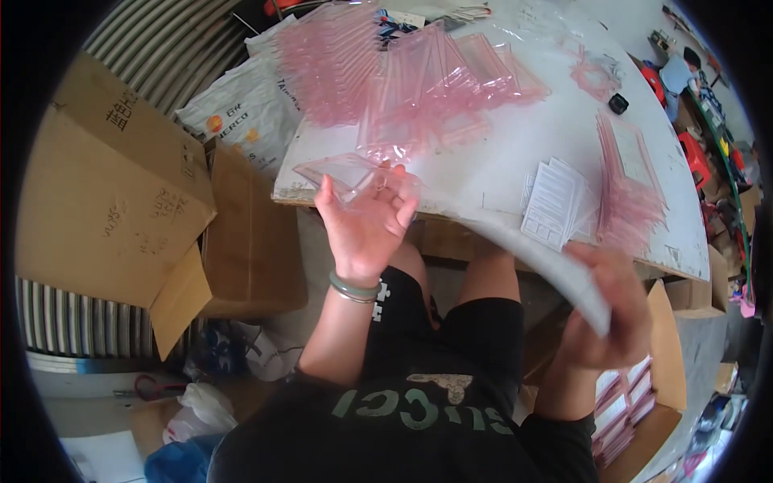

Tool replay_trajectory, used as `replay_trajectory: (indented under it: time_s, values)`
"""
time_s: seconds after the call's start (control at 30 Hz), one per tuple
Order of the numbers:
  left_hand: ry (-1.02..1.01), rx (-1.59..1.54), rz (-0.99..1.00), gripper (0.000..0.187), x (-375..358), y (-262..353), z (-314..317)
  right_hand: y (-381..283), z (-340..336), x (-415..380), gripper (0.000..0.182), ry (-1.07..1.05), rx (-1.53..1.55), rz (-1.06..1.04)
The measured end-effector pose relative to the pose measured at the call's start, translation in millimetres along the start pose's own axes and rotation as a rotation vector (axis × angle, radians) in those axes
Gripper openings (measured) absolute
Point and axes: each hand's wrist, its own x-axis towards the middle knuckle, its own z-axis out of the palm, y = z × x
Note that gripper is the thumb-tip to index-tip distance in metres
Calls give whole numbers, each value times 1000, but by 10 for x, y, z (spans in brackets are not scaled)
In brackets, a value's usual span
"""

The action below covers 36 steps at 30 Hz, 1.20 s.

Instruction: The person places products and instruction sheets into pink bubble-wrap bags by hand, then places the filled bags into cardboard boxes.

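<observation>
My left hand is palm up by the table's near edge, its fingers curled on a clear plastic pouch with pink edges. On the right, my right hand grips a white paper sheet; both are smeared by motion. The sheet bends and stretches leftward toward the pouch. Just beyond my right hand, a small fanned stack of printed paper sheets lies on the white table.
Overlapping pink-edged pouches cover the far left of the table. Another pile of pouches lies at the right edge, near a small black object. Cardboard boxes stand left. An open box at lower right holds packed pouches.
</observation>
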Motion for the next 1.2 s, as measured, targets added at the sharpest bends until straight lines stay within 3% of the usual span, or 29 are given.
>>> replay_trajectory:
  time_s: [0.13,0.23,0.43,0.83,0.93,0.97,1.2]
  values:
    - [-51,85,-21,94,-26,-16,24,53,268,145,20,-252,-106,-153]
    - [-76,181,-1,102,-86,-26,95,68,312,163,9,-277,-172,-233]
    - [-114,164,4,106,-80,28,33,17,220,194,17,-155,-185,-137]
    - [-129,236,2,104,-117,-87,143,57,356,123,21,-282,-231,-329]
    - [-157,407,37,101,-154,-196,204,74,636,34,22,-272,-194,-168]
    - [-158,463,70,100,-164,-227,230,163,755,16,21,-217,-285,-271]
    - [-267,496,90,95,-175,-212,190,176,702,96,18,-229,-281,-350]
